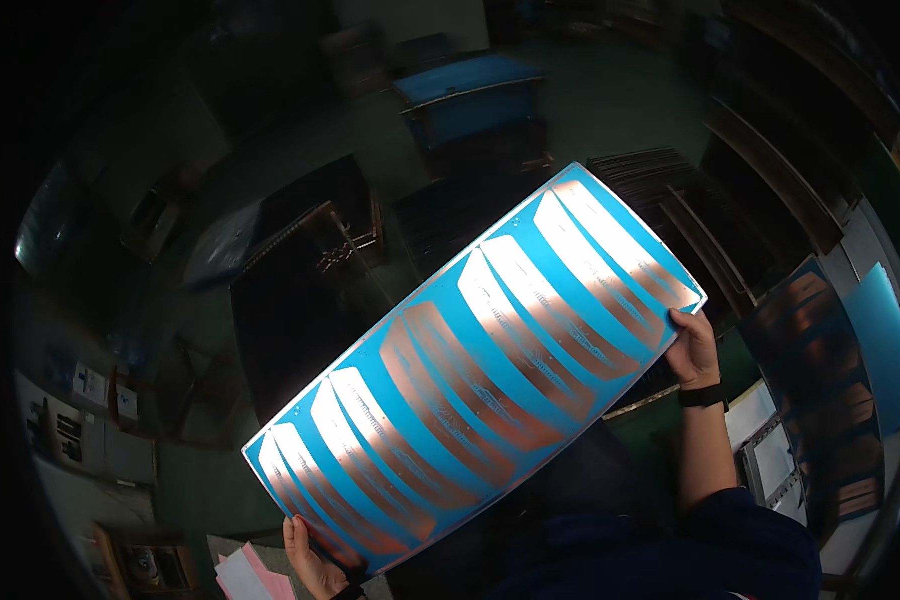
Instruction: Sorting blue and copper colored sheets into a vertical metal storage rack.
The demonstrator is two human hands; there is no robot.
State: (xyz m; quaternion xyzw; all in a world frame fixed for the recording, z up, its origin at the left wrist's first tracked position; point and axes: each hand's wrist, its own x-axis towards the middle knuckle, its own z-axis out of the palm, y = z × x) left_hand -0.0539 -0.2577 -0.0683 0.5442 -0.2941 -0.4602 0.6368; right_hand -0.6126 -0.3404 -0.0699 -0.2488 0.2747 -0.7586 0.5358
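Note:
A large rectangular circuit board panel (pixel 457 293), with copper-coloured shapes on bright blue, is held up in front of me. It tilts, its right end farther away than its left, and strong light glares white off its upper part. My left hand (pixel 312 563) grips the near left corner, thumb and fingers partly hidden by the panel. At the right end, my right hand (pixel 696 350) is closed on the edge near the corner, with the thumb on the upper face and the other fingers mostly out of sight. A black band (pixel 704 396) circles my right wrist.
Dark racks (pixel 690 240) with stacked panels stand beyond and to the right. More copper and blue panels (pixel 820 390) lean at the right. A blue-topped table or cart (pixel 475 80) is at the back. Pink and white sheets (pixel 250 575) lie at the lower left.

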